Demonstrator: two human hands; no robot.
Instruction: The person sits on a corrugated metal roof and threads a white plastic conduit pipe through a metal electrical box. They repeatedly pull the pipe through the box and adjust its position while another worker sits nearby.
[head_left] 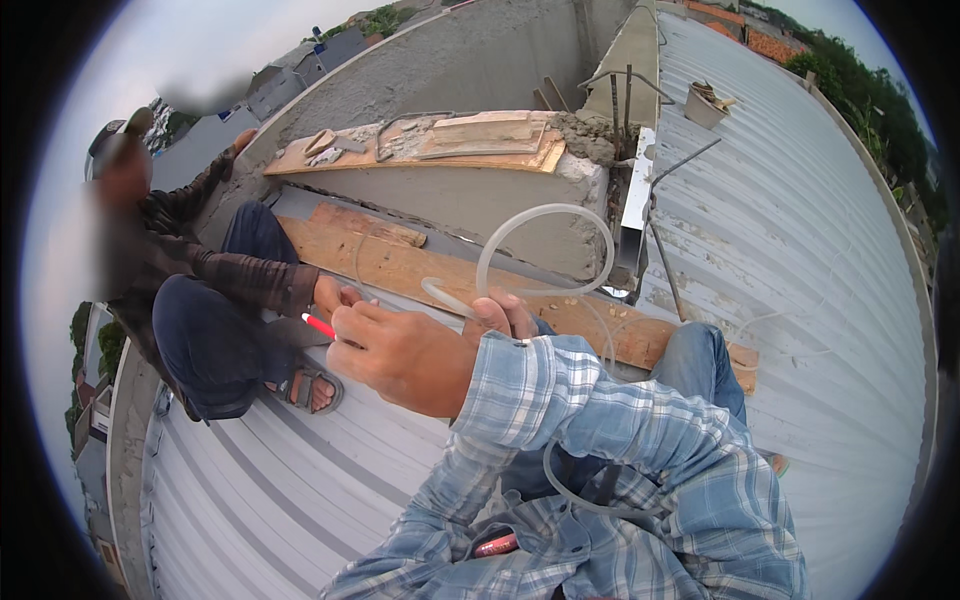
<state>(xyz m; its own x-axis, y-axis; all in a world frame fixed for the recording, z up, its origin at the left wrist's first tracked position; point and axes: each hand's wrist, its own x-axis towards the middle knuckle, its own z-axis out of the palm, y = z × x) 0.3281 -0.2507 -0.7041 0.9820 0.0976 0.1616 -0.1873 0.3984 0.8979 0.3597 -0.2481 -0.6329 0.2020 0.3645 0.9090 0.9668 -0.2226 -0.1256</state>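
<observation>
While crossed, hands grip red pen (319, 325), clear looped tube (545, 245), over corrugated roof (800, 250)

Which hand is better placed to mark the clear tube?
Probably the right hand: it already grips the red marker, tip pointing out, while the left hand is occupied pinching the clear tube just beside it.

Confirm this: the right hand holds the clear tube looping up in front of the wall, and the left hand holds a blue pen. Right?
Not quite. The pen in the left hand is red, not blue, as the head view shows. The rest stands: the right hand holds the clear tube, which loops up in front of the wall.
</observation>
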